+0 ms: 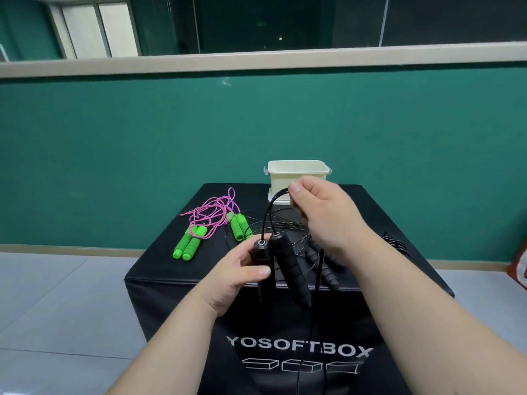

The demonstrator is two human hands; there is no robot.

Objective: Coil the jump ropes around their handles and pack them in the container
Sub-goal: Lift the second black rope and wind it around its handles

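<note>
My left hand (242, 273) grips the two black handles (288, 263) of a jump rope, held side by side above the box's front edge. My right hand (319, 212) pinches that rope's thin black cord (271, 206) above the handles, arching it up; more cord hangs down the box front. A second black jump rope (328, 266) lies on the box behind my hands, its cord in loose loops. Two pairs of green foam handles (189, 242) with pink cord (212, 209) lie at the left. The cream container (296, 173) stands open at the back.
Everything sits on a black cloth-covered box (171, 269) marked YOSOFTBOX. A white lid (278, 196) lies under the container. A dark cable bundle (397, 243) lies at the box's right edge. Grey floor surrounds the box; a green wall is behind.
</note>
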